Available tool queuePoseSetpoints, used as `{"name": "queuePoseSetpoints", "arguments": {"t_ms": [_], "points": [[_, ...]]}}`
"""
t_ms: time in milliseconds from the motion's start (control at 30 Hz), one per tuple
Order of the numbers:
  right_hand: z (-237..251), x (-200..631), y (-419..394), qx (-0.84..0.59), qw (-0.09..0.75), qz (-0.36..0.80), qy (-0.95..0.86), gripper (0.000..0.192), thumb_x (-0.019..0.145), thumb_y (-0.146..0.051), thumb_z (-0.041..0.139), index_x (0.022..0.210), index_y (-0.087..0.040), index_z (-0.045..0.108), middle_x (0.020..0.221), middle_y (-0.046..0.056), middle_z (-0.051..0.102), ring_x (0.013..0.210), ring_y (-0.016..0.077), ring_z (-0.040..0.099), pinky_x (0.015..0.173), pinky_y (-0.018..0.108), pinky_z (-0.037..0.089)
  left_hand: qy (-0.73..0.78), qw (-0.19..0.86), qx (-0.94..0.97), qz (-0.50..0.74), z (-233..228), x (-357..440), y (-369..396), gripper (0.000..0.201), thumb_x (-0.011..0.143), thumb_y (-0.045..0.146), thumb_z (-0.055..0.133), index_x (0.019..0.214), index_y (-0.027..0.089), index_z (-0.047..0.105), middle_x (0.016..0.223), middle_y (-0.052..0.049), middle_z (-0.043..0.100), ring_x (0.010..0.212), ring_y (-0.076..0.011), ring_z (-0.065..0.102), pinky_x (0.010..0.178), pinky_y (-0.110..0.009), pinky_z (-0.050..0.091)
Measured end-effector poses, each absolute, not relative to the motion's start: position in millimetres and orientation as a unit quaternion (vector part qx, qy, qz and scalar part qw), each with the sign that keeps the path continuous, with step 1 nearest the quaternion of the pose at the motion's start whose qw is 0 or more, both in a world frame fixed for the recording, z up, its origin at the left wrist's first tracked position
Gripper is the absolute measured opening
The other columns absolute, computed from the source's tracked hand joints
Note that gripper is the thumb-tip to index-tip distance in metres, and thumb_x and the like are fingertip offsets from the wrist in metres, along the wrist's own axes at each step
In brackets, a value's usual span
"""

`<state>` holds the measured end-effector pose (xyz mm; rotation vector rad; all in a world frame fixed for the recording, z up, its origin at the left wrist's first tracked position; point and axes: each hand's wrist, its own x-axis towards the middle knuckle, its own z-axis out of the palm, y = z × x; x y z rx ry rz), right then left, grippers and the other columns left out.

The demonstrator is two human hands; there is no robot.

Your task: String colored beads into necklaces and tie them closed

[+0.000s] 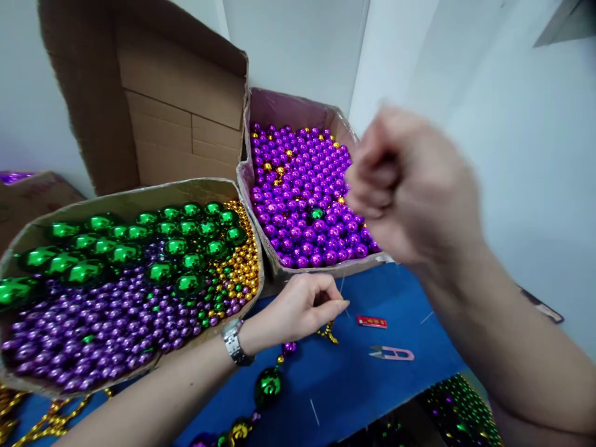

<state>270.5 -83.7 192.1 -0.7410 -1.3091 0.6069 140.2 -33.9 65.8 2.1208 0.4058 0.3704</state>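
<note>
Bead strand [269, 385], green-purple-gold, on blue table

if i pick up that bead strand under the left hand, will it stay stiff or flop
Probably flops: the bead strand already curves loosely across the blue table. Its round, glossy beads look slippery and apt to roll. The left hand pinches its end; that grip looks sensible.

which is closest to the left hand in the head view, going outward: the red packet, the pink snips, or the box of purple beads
From the left hand:
1. Red packet, just to its right on the blue table.
2. Pink snips, right of the hand and nearer the camera, slightly beyond the packet.
3. Box of purple beads, behind the hand; its near wall comes close, so this rank is judged by its middle.
</note>
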Motion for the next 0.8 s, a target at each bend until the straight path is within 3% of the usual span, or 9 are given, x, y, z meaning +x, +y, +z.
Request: {"name": "queuePoseSetpoints", "arguments": {"t_ms": [67, 133, 267, 333, 433, 500, 600, 667, 800], "points": [[173.6, 255.5, -68.3, -0.345, 0.594, 0.293, -0.665, 0.032, 0.094, -0.023, 0.039, 0.064, -0.017, 0.049, 0.055, -0.008, 0.040, 0.045, 0.0030, 0.036, 0.042, 0.018, 0.029, 0.147, 0.444, 0.877, 0.108, 54.5, 142.0, -37.8, 0.022, 0.085, 0.030, 0.053, 0.073, 0.014, 0.061, 0.067, -0.002, 0.064, 0.059, -0.0113, 0.055, 0.053, -0.021, 0.040], [155.2, 239.3, -50.8, -0.345, 0.438, 0.292, -0.777, 0.030, 0.095, -0.026, 0.040, 0.071, -0.016, 0.054, 0.063, -0.005, 0.052, 0.056, 0.0045, 0.048, 0.052, 0.017, 0.037, 0.116, 0.430, 0.892, 0.078, 45.8, 145.5, -43.1, 0.019, 0.085, 0.028, 0.054, 0.073, 0.014, 0.061, 0.068, -0.001, 0.064, 0.061, -0.0115, 0.056, 0.055, -0.020, 0.040], [138.4, 222.2, -15.3, -0.324, 0.023, 0.157, -0.933, 0.027, 0.090, -0.032, 0.052, 0.070, -0.017, 0.063, 0.060, -0.004, 0.057, 0.057, 0.0079, 0.051, 0.058, 0.021, 0.039, 0.083, 0.435, 0.893, 0.077, 34.2, 152.7, -51.3, 0.021, 0.086, 0.029, 0.052, 0.073, 0.015, 0.060, 0.071, 0.000, 0.064, 0.065, -0.0114, 0.056, 0.059, -0.020, 0.040], [143.3, 223.7, -4.0, -0.407, -0.079, 0.077, -0.907, 0.026, 0.084, -0.035, 0.060, 0.067, -0.016, 0.066, 0.056, -0.002, 0.057, 0.055, 0.0103, 0.054, 0.058, 0.023, 0.041, 0.100, 0.458, 0.879, 0.087, 31.1, 154.3, -52.0, 0.023, 0.088, 0.032, 0.050, 0.076, 0.015, 0.060, 0.071, 0.000, 0.063, 0.063, -0.0108, 0.054, 0.058, -0.020, 0.039], [158.1, 233.5, -8.0, -0.498, -0.061, -0.010, -0.865, 0.017, 0.083, -0.024, 0.062, 0.073, -0.011, 0.067, 0.072, 0.006, 0.063, 0.067, 0.0148, 0.059, 0.064, 0.028, 0.044, 0.142, 0.484, 0.858, 0.099, 28.8, 153.8, -49.1, 0.026, 0.088, 0.037, 0.049, 0.078, 0.015, 0.059, 0.067, 0.001, 0.059, 0.058, -0.0105, 0.050, 0.054, -0.021, 0.037], [162.8, 243.5, -26.9, -0.520, -0.008, -0.059, -0.852, 0.016, 0.089, -0.014, 0.051, 0.085, -0.010, 0.066, 0.092, 0.011, 0.063, 0.075, 0.0161, 0.060, 0.066, 0.030, 0.045, 0.163, 0.497, 0.843, 0.121, 27.5, 152.0, -45.6, 0.026, 0.088, 0.037, 0.050, 0.077, 0.015, 0.058, 0.067, 0.001, 0.057, 0.059, -0.0109, 0.049, 0.054, -0.022, 0.036], [147.9, 263.9, -68.1, -0.539, 0.138, -0.150, -0.817, 0.024, 0.094, -0.014, 0.039, 0.102, -0.015, 0.061, 0.108, 0.010, 0.059, 0.079, 0.0150, 0.061, 0.066, 0.028, 0.046, 0.183, 0.534, 0.806, 0.176, 24.8, 148.2, -39.2, 0.027, 0.087, 0.037, 0.050, 0.073, 0.015, 0.055, 0.067, 0.002, 0.053, 0.060, -0.0103, 0.045, 0.054, -0.022, 0.034], [123.4, 279.6, -93.3, -0.554, 0.190, -0.135, -0.799, 0.023, 0.094, -0.019, 0.041, 0.108, -0.018, 0.059, 0.111, 0.008, 0.058, 0.083, 0.0155, 0.061, 0.067, 0.028, 0.048, 0.187, 0.570, 0.772, 0.211, 22.8, 145.2, -35.1, 0.027, 0.087, 0.037, 0.052, 0.072, 0.014, 0.052, 0.064, 0.004, 0.048, 0.057, -0.0091, 0.040, 0.052, -0.022, 0.032], [66.2, 300.7, -121.3, -0.588, 0.289, 0.045, -0.754, 0.027, 0.094, -0.023, 0.046, 0.120, -0.019, 0.053, 0.109, 0.006, 0.062, 0.097, 0.0160, 0.059, 0.083, 0.029, 0.047, 0.208, 0.645, 0.699, 0.228, 21.1, 140.6, -31.2, 0.028, 0.085, 0.038, 0.054, 0.072, 0.015, 0.049, 0.057, 0.007, 0.040, 0.051, -0.0065, 0.033, 0.047, -0.019, 0.027]]}}
